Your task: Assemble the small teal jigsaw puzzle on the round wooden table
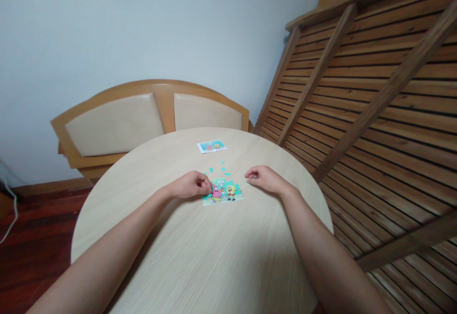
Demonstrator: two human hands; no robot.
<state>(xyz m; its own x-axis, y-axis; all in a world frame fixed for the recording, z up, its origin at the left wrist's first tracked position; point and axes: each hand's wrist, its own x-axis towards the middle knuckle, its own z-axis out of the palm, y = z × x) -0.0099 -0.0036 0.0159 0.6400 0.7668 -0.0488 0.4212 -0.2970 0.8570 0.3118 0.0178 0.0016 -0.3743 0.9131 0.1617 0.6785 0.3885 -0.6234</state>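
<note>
A jigsaw puzzle (224, 193) with cartoon figures on a turquoise ground lies mostly assembled on the round table, its upper edge uneven. At its left side is my left hand (193, 184), with curled fingers and the thumb drawn in by the puzzle's edge; whatever they may pinch is hidden. My right hand (266, 179) hovers or rests just right of the puzzle, apart from it. Its fingers are bent, with a gap between thumb and forefinger and nothing visible there. Several loose turquoise puzzle pieces, among them one puzzle piece (211, 170), lie beyond the puzzle.
Farther back on the pale wooden table (200, 257) lies a picture sheet (212, 146) with similar cartoon figures. A padded headboard (117, 123) stands behind the table against the wall. Slatted wooden panels (357, 95) lean close along the right side.
</note>
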